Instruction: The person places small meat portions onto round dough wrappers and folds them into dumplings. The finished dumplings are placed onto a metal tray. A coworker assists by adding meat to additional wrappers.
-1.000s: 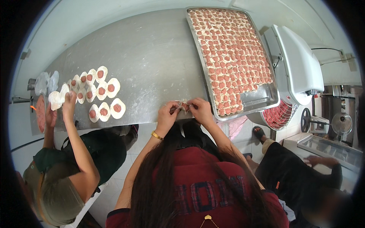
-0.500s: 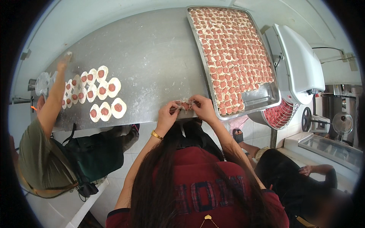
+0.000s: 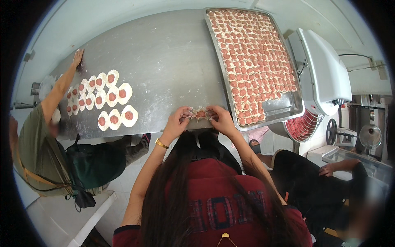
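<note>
At the front edge of the steel table, I hold an open-topped dumpling (image 3: 200,114) with ruffled pale dough around pink meat filling. The fingers of my left hand (image 3: 179,118) pinch the dough's left side. On the other side, my right hand (image 3: 221,118) has its fingers closed on the dough too. Left of my hands lie several round wrappers (image 3: 129,115), each with a lump of pink filling. A large metal tray (image 3: 284,110) close to my right hand holds rows of finished dumplings (image 3: 251,57); bare metal shows at its near right corner.
The floured steel table (image 3: 164,53) stretches away to the far left. A co-worker's hand (image 3: 78,57) rests near its far left edge. Right of the tray stands a white mixer (image 3: 321,70) with a wire-guarded bowl (image 3: 302,125). Another person (image 3: 300,181) is at the lower right.
The dumpling's meat top shows more plainly between my fingers, and my hands have spread slightly. On the left, the co-worker's hand has shifted a little right and looks set down on the table.
</note>
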